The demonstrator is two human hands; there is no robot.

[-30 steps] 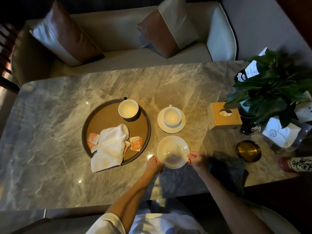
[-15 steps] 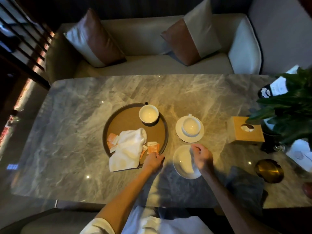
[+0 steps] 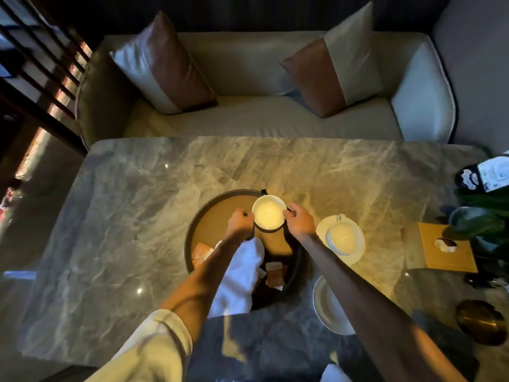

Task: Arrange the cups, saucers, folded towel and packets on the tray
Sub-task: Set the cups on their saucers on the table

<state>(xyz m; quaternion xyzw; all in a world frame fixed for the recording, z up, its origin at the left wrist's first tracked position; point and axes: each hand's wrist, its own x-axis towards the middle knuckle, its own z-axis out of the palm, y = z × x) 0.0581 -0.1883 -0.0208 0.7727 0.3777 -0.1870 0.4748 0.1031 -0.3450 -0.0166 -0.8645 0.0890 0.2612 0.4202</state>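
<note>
A round dark tray [image 3: 217,213] lies on the marble table. At its far edge stands a white cup [image 3: 268,212]. My left hand [image 3: 239,223] holds the cup's left side and my right hand [image 3: 298,219] its right side. A crumpled white towel [image 3: 242,277] hangs over the tray's near rim, partly under my left forearm. Orange packets [image 3: 202,252] lie to the left of the towel, and more packets [image 3: 275,274] to its right. A second cup [image 3: 343,238] stands on its saucer [image 3: 355,257] right of the tray. An empty saucer [image 3: 323,304] lies nearer, half hidden by my right forearm.
A wooden tissue box [image 3: 446,249] and a leafy plant [image 3: 482,216] stand at the right edge, with a labelled bottle [image 3: 484,175] behind them. A brass dish [image 3: 480,321] and a dark cloth [image 3: 429,334] lie near right. A sofa with two cushions [image 3: 165,67] is beyond the table.
Both hands let go of the empty saucer, which now lies right of the tray, and moved up to clasp the cup on the tray. The view shifted forward.
</note>
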